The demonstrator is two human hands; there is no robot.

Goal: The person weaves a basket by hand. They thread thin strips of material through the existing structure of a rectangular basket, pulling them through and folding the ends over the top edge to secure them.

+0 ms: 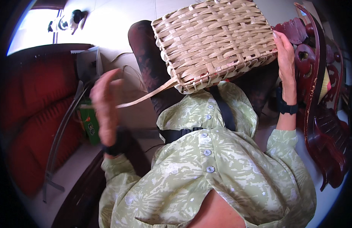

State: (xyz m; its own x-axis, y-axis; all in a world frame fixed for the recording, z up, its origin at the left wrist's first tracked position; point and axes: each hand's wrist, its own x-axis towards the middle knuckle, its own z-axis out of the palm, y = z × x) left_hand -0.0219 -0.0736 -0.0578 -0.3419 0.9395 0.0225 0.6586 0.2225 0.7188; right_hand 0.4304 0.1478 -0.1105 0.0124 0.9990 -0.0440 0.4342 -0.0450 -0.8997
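Over my thighs, the basket [218,41] sits tilted, one broad woven face turned toward view and one narrower side facing my body. Whether it rests on my trousers [141,49] cannot be told. A flat strip [151,94] leaves the basket at its near left corner and runs left and slightly downward to my left hand [105,98].

Left hand: raised to the left of the basket, apart from it, and blurred. The strip meets the palm side; I cannot tell whether the fingers are closed on it.

Right hand [285,57]: grasping the right edge of the basket. The thumb lies at the rim of the woven face; the remaining fingers are mostly hidden.

Worn items: a dark band on each wrist, a patterned green shirt [237,178] with a front row of buttons, and a black strap [172,135] across the waist.

Surroundings: loose strands [134,72] lie on the floor [119,15] beyond my left hand. At left are a red sofa [39,114], a curved metal frame [63,129] and a green box [90,123]. At right is a carved wooden chair [316,76]. A black-and-white animal [67,22] appears at upper left.
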